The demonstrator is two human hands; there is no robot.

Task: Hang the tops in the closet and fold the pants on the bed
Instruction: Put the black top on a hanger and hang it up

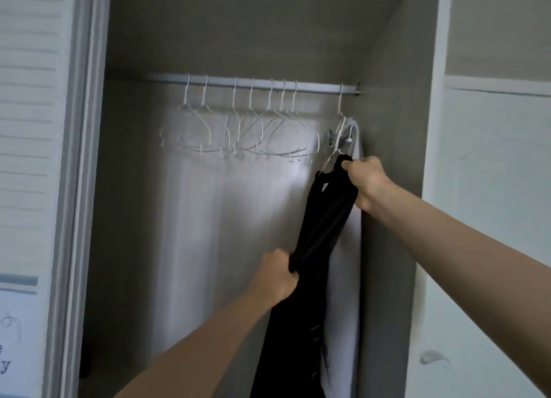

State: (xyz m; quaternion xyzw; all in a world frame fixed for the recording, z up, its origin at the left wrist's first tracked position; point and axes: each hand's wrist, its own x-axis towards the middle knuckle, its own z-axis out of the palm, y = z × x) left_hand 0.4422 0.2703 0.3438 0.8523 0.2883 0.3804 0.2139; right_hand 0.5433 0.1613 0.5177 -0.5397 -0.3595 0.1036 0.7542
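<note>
Both hands (368, 183) grip blk top (322, 219).

The top (322, 219) gripped at twelve and nine o'clock is plain black; the garment (343, 293) hanging behind it at three o'clock is pale grey-white, unpatterned. The hangers (238, 129) at ten o'clock are white wire; the rail (316, 86) is light grey; the closet wall (208, 34) is dull taupe-grey.

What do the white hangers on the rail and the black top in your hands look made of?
White hangers: thin wire, apparently white-coated metal, judging by the slender bent outlines. Black top: soft matte fabric, bunching where the left hand and right hand grip it; weave unclear.
</note>
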